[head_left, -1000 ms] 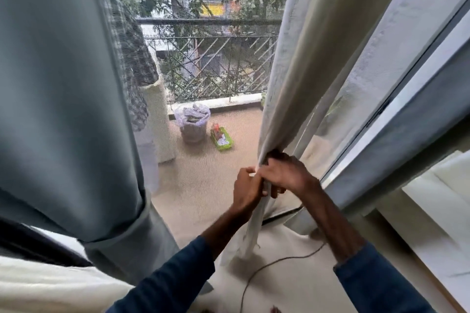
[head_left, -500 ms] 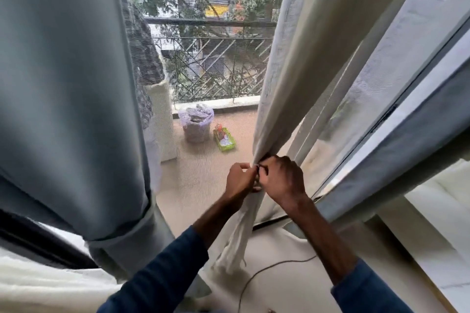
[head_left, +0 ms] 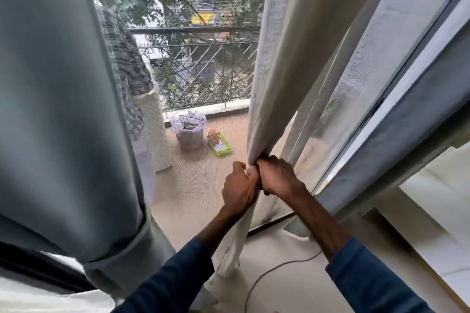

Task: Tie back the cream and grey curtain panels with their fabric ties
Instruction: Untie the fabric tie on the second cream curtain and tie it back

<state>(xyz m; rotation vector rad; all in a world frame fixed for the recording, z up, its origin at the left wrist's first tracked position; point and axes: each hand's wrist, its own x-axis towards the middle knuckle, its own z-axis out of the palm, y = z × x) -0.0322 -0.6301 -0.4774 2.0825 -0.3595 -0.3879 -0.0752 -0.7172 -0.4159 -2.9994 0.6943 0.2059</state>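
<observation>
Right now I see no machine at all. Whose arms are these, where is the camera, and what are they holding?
There is no machine: a person wears a camera on the head, so you look down along their arms. The left hand and right hand both grip the gathered cream curtain; any tie is hidden in their grip. On the left hangs the grey curtain, already cinched by a band low down. Outside on the balcony floor stand a bin and a green tray. A cable lies on the indoor floor.

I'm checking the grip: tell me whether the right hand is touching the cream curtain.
Touching. The head view shows the right hand curled round the gathered cream curtain just where its fabric bunches together.
</observation>
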